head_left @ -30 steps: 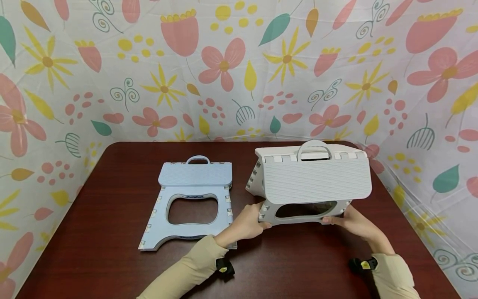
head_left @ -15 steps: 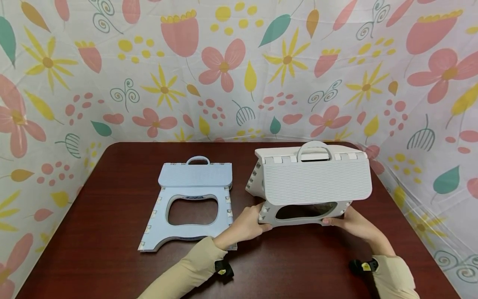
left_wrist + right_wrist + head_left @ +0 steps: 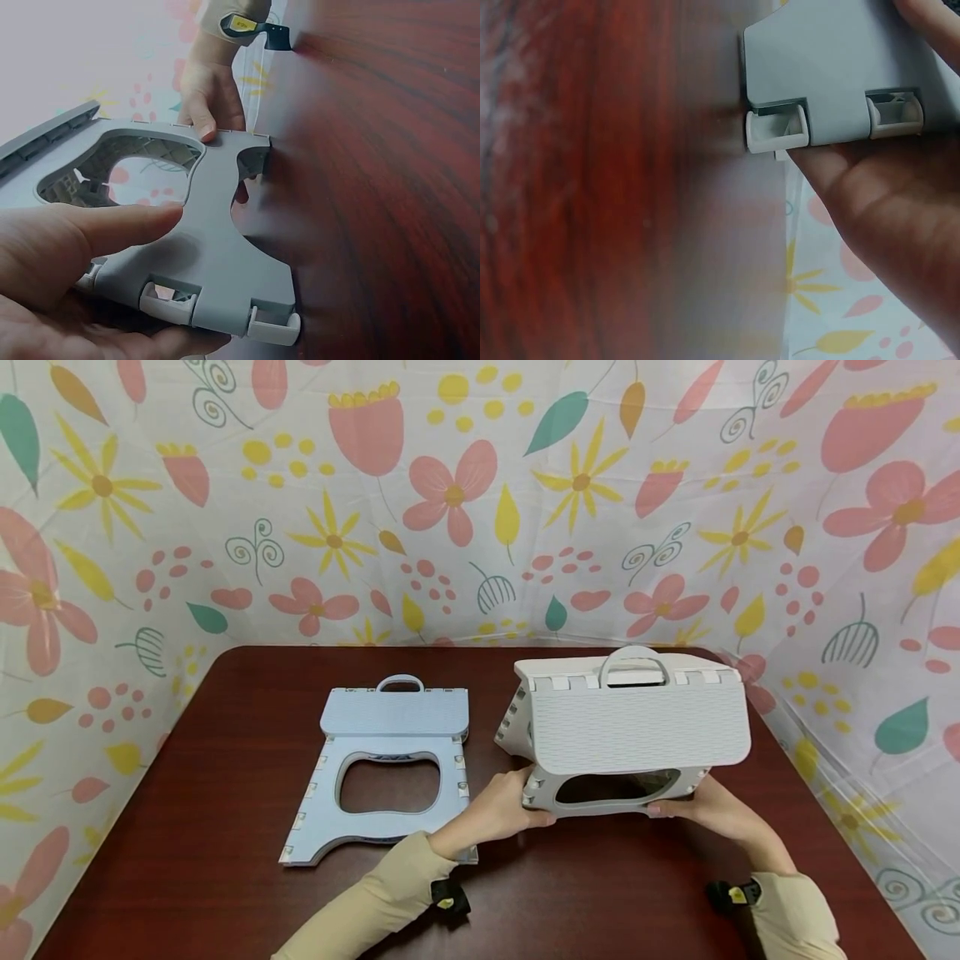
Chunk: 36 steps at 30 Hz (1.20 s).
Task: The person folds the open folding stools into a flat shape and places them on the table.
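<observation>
A pale grey folding step stool [image 3: 637,727] with a textured top and a carry handle stands partly unfolded on the right of the table, its top halves sloping like a roof. My left hand [image 3: 502,810] grips the left edge of its near leg panel, thumb on the front face and fingers behind. At that panel's right edge my right hand [image 3: 716,814] holds on, thumb in front. In the left wrist view the left thumb lies flat on the panel [image 3: 217,247], close to the oval opening. Most of the right hand's fingers are hidden behind the panel.
A light blue folding step stool [image 3: 393,714] lies folded flat to the left of my left hand. The dark red-brown table [image 3: 225,760] ends at a floral cloth [image 3: 450,568] at the back and sides.
Both hands keep their hold. The near leg panel's lower edge sits very slightly nearer to me, and the head view has shifted a little.
</observation>
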Tool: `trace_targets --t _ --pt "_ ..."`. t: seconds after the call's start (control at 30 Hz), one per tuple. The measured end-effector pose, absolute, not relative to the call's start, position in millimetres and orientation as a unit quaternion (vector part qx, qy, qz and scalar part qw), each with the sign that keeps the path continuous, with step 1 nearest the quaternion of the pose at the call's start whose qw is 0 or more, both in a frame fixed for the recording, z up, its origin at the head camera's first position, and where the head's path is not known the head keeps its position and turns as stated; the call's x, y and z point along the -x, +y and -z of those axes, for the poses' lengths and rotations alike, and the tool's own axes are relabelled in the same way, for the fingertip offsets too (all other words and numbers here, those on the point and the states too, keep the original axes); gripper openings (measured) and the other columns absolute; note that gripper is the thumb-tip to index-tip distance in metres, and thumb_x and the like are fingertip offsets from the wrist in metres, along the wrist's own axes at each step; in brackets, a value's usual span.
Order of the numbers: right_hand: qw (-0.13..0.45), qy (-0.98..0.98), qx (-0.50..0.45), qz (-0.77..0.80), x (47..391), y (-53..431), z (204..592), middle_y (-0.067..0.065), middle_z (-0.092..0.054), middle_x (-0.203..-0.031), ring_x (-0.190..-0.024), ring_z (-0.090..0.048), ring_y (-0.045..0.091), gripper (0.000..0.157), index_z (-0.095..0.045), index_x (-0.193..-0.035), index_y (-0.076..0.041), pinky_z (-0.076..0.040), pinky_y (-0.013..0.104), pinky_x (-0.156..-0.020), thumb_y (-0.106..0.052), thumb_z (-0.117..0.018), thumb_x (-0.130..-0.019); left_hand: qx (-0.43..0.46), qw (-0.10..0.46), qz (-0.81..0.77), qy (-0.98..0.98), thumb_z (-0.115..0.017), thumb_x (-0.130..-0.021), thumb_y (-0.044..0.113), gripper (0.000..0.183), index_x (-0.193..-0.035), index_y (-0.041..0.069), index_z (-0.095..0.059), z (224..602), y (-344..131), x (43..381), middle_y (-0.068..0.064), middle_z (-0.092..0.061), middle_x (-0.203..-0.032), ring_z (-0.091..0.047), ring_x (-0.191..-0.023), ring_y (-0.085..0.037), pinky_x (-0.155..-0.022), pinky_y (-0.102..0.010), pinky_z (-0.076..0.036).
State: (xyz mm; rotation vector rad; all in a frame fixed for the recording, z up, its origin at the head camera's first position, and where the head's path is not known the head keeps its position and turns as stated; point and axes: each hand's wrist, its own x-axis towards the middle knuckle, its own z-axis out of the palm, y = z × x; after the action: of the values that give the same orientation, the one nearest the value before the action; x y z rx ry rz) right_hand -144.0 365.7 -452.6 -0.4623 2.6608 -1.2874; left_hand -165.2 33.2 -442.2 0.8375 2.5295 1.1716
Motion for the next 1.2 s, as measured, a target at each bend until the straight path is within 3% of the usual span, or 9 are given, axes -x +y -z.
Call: trace_targets --t 0.2,0.43,0.9,1.2 --pt "0.076 0.879 0.173 0.437 145.0 365.0 451.4 0.003 -0.061 -0.080 -0.063 -0.055 0.006 0.043 -0.049 -0.114 0.000 -0.045 0.025 -0.056 -0.009 -0.071 -0.078 -0.284 0.119 -0.404 0.861 -0.076 -0.073 0.025 0.047 -0.115 0.011 -0.057 441.9 34.5 165.6 -0.001 -0.068 -0.094 -0.063 -0.081 -0.007 -0.068 -0.016 -0.046" --pt "0.081 0.866 0.186 0.456 145.7 364.5 451.7 -0.007 -0.063 -0.079 -0.064 -0.057 0.006 0.032 -0.054 -0.106 0.003 -0.046 0.025 -0.055 -0.005 -0.069 -0.079 -0.290 0.138 -0.403 0.857 -0.075 -0.076 0.021 0.047 -0.117 0.010 -0.056 439.2 33.7 165.5 -0.003 -0.068 -0.096 -0.063 -0.082 -0.008 -0.066 -0.016 -0.046" --pt "0.090 0.860 0.181 0.469 145.3 364.9 452.7 -0.001 -0.059 -0.086 -0.066 -0.057 0.007 0.041 -0.046 -0.115 0.003 -0.046 0.029 -0.057 -0.005 -0.067 -0.081 -0.299 0.146 -0.400 0.854 -0.072 -0.079 0.020 0.054 -0.127 0.012 -0.049 440.8 31.9 165.2 -0.006 -0.067 -0.105 -0.064 -0.090 -0.012 -0.069 -0.017 -0.047" --pt "0.104 0.851 0.182 0.481 146.2 366.1 452.2 0.007 -0.057 -0.080 -0.062 -0.054 0.023 0.042 -0.042 -0.116 0.003 -0.043 0.032 -0.055 -0.005 -0.065 -0.082 -0.309 0.142 -0.394 0.854 -0.071 -0.079 0.019 0.052 -0.126 0.012 -0.050 440.1 31.2 166.0 -0.005 -0.067 -0.105 -0.064 -0.089 -0.011 -0.069 -0.016 -0.047"
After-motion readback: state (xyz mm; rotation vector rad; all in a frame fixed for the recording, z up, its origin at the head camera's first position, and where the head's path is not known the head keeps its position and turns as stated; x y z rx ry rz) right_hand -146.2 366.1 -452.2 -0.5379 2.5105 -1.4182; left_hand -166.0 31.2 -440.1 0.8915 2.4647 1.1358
